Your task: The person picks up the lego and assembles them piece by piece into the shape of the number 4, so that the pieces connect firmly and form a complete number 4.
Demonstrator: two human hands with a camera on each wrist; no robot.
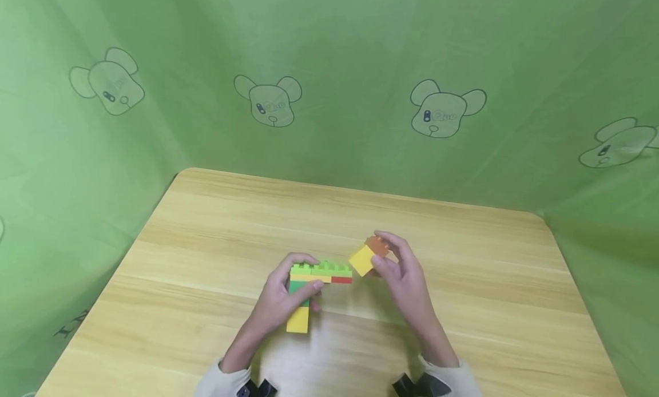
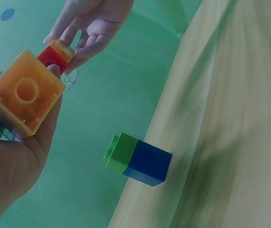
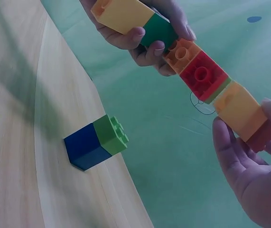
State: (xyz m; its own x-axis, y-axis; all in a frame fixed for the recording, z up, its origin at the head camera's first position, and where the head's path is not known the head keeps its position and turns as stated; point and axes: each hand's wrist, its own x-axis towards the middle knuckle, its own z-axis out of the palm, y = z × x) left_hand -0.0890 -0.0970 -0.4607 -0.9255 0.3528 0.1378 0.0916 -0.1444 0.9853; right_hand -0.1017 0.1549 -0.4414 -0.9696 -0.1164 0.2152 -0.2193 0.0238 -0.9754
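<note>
My left hand [image 1: 280, 297] grips an L-shaped assembly of toy building bricks. Its downward leg has a yellow brick [image 1: 297, 320] below a dark green brick [image 3: 159, 32]; its arm has orange and red bricks [image 3: 204, 76] under light green studded ones [image 1: 321, 268]. With thumb and fingers, my right hand [image 1: 407, 277] pinches a two-brick piece, a yellow brick [image 1: 362, 260] joined to a reddish-brown brick [image 1: 378, 246]. The piece is tilted, its yellow end close to the arm's red end; whether they touch I cannot tell.
A blue brick [image 3: 84, 147] with a light green brick [image 3: 110, 135] on top stands on the wooden table [image 1: 206, 214], seen in both wrist views. I cannot make it out in the head view. Green printed cloth [image 1: 355, 54] hangs around the table's back and sides.
</note>
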